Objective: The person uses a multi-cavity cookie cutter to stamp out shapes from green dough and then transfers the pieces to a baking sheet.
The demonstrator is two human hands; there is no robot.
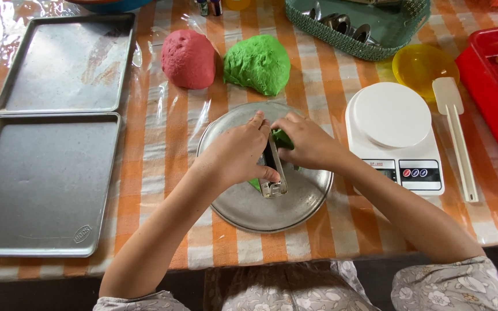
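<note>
Green dough (pixel 283 139) is pressed into a small metal mould (pixel 274 173) over the round metal plate (pixel 306 198), near the front edge of the desk (pixel 168 132). The mould is pinched by the left hand (pixel 238 154), while the dough piece is pinched by the right hand (pixel 311 144). Behind the plate, a red dough lump (pixel 188 59) and a green dough lump (pixel 258 63) are placed, and a white scale (pixel 393 129) is seen just beside the plate.

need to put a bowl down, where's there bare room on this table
The two baking trays on the left lie bare. A bare strip of tablecloth runs between them and the round metal plate. It is crowded on the right: scale, spatula, yellow bowl and red tray sit close together.
</note>
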